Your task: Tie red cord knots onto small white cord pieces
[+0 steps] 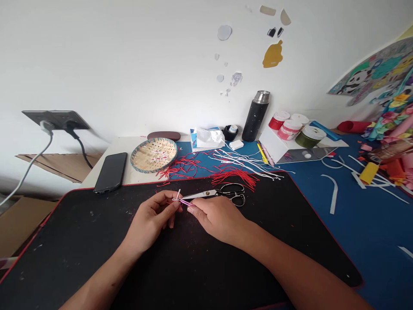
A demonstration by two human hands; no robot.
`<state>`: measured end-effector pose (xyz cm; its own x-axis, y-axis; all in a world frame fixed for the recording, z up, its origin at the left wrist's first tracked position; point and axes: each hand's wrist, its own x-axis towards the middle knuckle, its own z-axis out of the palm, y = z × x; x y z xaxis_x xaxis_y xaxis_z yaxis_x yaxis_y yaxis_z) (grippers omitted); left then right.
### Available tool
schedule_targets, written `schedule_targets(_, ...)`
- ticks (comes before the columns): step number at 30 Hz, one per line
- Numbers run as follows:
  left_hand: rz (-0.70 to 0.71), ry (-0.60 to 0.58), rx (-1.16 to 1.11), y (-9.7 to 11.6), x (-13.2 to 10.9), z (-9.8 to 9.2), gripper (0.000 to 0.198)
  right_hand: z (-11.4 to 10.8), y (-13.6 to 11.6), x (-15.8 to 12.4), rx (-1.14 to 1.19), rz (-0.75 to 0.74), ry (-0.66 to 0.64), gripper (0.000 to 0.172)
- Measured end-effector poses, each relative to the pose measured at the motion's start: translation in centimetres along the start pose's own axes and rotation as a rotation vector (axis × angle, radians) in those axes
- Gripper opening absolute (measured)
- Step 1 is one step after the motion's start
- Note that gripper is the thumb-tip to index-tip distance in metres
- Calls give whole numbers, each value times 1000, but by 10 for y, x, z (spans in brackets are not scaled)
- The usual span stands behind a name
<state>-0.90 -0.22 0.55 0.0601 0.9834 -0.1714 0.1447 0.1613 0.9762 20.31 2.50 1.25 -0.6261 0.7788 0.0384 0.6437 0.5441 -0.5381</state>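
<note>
Over a black mat (80,241), my left hand (151,219) and my right hand (216,217) meet fingertip to fingertip. Both pinch a thin pink and white paper strip (182,200) held between them; one white end sticks up above my left thumb. Just behind my right hand lie scissors (222,193) with black handles, blades pointing left. Heaps of red strips (237,177) and white strips (238,161) lie behind the scissors.
A woven basket (154,155) and a black phone (111,172) sit at the back left. A black flask (255,116), tissue pack (208,137) and paint jars (292,125) line the wall. Paper scraps (332,193) litter the blue mat on the right.
</note>
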Motion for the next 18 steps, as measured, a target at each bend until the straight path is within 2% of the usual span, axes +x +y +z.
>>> schedule_targets(6,3,8,6,2,-1,2,36,0,0,0,-15,7,-14,36)
schedule_targets(18,-5,91,-83,-3,0,11,37,5,-8,0,111,67,-19,35)
